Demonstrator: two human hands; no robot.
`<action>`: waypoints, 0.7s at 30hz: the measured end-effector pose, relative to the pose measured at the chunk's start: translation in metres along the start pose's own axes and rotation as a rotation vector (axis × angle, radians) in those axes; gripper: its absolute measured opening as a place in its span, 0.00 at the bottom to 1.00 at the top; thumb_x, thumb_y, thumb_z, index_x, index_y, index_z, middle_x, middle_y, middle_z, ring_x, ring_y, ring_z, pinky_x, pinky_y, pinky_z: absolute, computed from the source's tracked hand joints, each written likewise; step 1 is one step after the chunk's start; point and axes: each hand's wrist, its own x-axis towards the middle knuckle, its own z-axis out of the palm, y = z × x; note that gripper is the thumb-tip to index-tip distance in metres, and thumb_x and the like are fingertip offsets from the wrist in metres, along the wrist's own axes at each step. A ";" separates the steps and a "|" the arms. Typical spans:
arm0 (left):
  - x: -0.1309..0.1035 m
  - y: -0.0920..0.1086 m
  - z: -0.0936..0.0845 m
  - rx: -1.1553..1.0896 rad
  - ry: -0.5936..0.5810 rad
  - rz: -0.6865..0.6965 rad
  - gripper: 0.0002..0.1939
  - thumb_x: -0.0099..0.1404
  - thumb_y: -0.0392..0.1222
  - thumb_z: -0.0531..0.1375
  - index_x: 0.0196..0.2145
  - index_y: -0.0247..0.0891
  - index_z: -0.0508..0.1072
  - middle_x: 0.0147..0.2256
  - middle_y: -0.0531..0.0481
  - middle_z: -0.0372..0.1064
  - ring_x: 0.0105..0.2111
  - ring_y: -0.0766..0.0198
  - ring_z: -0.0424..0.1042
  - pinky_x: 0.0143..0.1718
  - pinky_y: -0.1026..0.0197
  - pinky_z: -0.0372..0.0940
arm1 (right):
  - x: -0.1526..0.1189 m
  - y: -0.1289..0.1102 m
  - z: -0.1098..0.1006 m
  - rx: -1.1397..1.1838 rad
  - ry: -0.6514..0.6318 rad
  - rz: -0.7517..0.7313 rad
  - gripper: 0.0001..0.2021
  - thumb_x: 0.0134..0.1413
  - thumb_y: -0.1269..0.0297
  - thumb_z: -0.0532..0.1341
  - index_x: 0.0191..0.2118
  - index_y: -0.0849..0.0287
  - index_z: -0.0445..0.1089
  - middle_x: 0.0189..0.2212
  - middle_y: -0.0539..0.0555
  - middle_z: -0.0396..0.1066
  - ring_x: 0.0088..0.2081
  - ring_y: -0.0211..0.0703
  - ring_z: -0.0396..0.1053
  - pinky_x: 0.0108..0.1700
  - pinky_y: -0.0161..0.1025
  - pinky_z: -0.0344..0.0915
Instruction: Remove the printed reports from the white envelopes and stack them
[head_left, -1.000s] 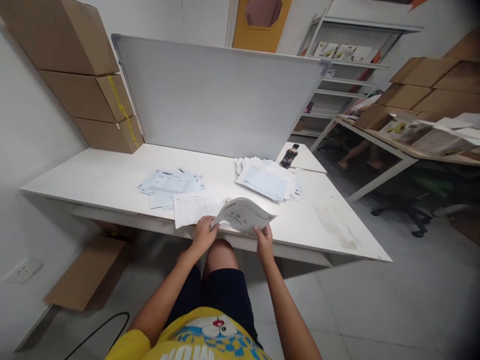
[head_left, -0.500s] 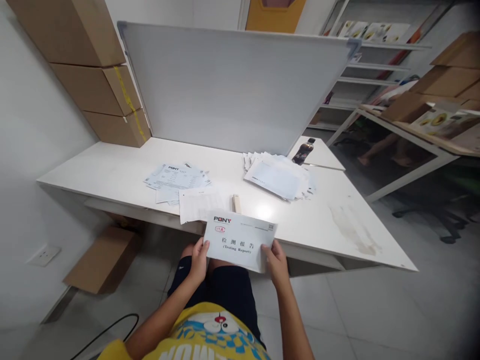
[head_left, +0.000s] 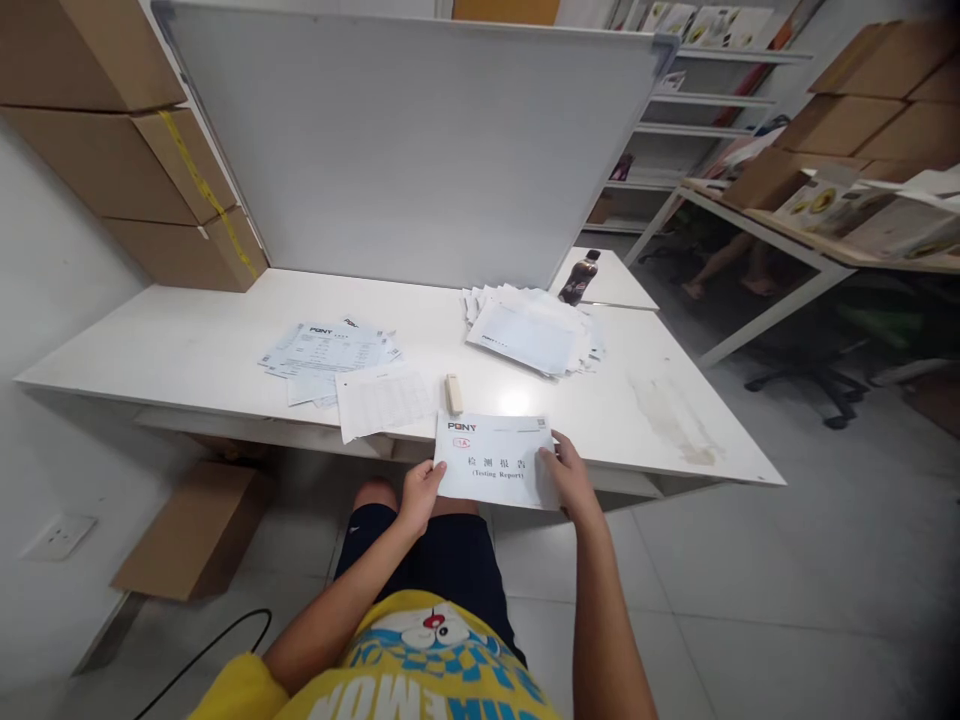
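A pale blue testing report envelope (head_left: pixel 495 462) spans the space between my hands at the front edge of the white table (head_left: pixel 630 350). My left hand (head_left: pixel 422 492) pinches its left edge, and my right hand (head_left: pixel 571 480) grips its right side. Just beyond the envelope lies a small beige block-like object (head_left: pixel 453 394). A white printed sheet (head_left: pixel 382 400) rests to its left, partly over a spread of pale blue papers (head_left: pixel 330 350). Farther back on the right is a fanned pile of envelopes (head_left: pixel 525 335).
A whiteboard (head_left: pixel 412 150) stands along the table's back. A dark drink bottle (head_left: pixel 580 278) is beside the envelope pile. Cardboard boxes (head_left: pixel 180 250) are stacked at the left, and another box (head_left: pixel 195 530) sits on the floor. A person's legs (head_left: pixel 731 268) show under another table.
The view has shifted, so the table and its papers appear farther left. Both hands have moved the envelope slightly up and right in view, nearer the beige object, still holding it.
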 end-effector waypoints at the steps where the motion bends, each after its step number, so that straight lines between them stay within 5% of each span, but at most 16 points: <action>1: 0.002 -0.001 0.004 -0.012 0.019 -0.001 0.24 0.48 0.61 0.66 0.23 0.34 0.71 0.22 0.52 0.66 0.24 0.66 0.63 0.28 0.64 0.58 | 0.000 -0.005 -0.001 -0.094 0.071 -0.049 0.28 0.52 0.55 0.54 0.58 0.60 0.61 0.48 0.63 0.68 0.47 0.56 0.67 0.48 0.53 0.63; 5: 0.007 -0.007 0.021 -0.074 0.082 0.013 0.25 0.47 0.62 0.65 0.20 0.35 0.66 0.19 0.55 0.60 0.23 0.69 0.59 0.26 0.66 0.55 | -0.010 -0.032 0.016 -0.342 0.262 -0.336 0.24 0.56 0.58 0.52 0.56 0.64 0.63 0.55 0.68 0.62 0.57 0.61 0.57 0.56 0.60 0.56; 12: 0.004 -0.010 0.039 -0.016 0.091 0.022 0.24 0.51 0.63 0.62 0.20 0.36 0.68 0.18 0.57 0.55 0.20 0.70 0.53 0.23 0.66 0.49 | -0.022 -0.067 0.078 -0.347 -0.043 -0.690 0.18 0.61 0.65 0.48 0.54 0.60 0.65 0.56 0.63 0.63 0.59 0.52 0.58 0.58 0.53 0.59; 21: 0.010 -0.014 0.034 0.007 0.056 0.006 0.23 0.51 0.61 0.62 0.19 0.37 0.65 0.18 0.57 0.52 0.21 0.71 0.49 0.22 0.67 0.45 | 0.002 -0.087 0.105 -0.483 0.018 -0.785 0.22 0.45 0.82 0.49 0.45 0.61 0.70 0.45 0.60 0.71 0.47 0.49 0.65 0.50 0.45 0.57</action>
